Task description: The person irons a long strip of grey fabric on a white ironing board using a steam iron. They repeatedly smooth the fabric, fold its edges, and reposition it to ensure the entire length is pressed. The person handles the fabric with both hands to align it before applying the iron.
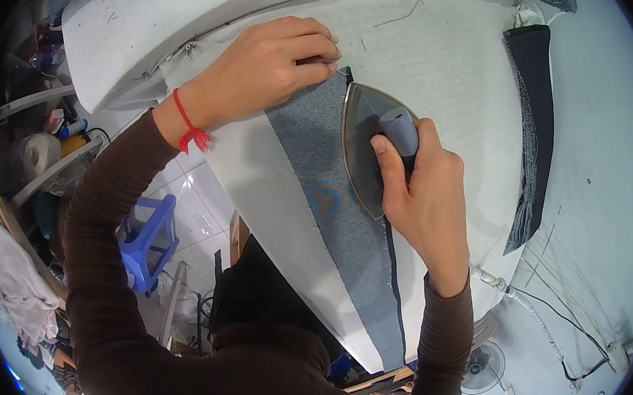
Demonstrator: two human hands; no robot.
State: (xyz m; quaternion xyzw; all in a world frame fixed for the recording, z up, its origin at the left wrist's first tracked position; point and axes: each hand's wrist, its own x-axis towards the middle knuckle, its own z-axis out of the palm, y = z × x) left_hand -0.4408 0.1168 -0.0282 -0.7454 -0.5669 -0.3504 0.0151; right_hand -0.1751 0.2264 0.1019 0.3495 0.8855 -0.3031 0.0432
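A long blue-grey denim strip [331, 206] lies along a white padded ironing board [448, 66]. My left hand [267, 69], with a red string at the wrist, presses its fingertips on the strip's far end. My right hand [422, 195] grips the grey handle of a dark grey iron [362, 145]. The iron rests flat on the strip, its tip pointing toward my left hand's fingers.
A dark fabric strip [534, 134] lies along the board's right edge. A white hose and thin cords [539, 318] run off at lower right near a small fan [484, 366]. A blue plastic stool [148, 243] and cluttered shelves [43, 143] stand on the left.
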